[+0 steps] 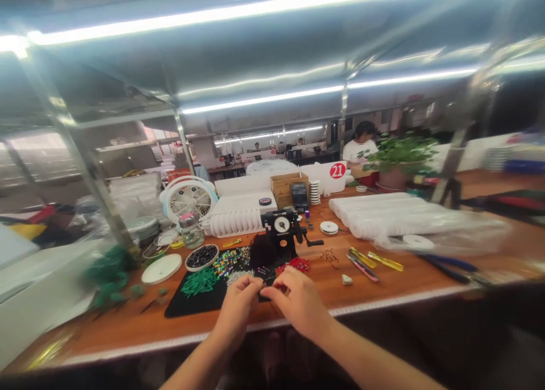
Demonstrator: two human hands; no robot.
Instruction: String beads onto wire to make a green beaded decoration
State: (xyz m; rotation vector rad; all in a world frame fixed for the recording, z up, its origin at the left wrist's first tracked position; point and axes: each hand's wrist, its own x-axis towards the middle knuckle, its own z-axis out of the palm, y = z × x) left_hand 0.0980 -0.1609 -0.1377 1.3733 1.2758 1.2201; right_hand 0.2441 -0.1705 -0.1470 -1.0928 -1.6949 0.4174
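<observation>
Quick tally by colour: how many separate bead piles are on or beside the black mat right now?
Green pile: 1
Mixed-colour pile: 1
Red pile: 1
White pile: 1
Dark beads in bowl: 1
Total: 5

Small dark piece [263, 275], too blurred to identify, pinched between fingertips of left hand [238, 305] and right hand [298, 302], held just above near edge of black mat [191, 303] strewn with bead piles.
</observation>
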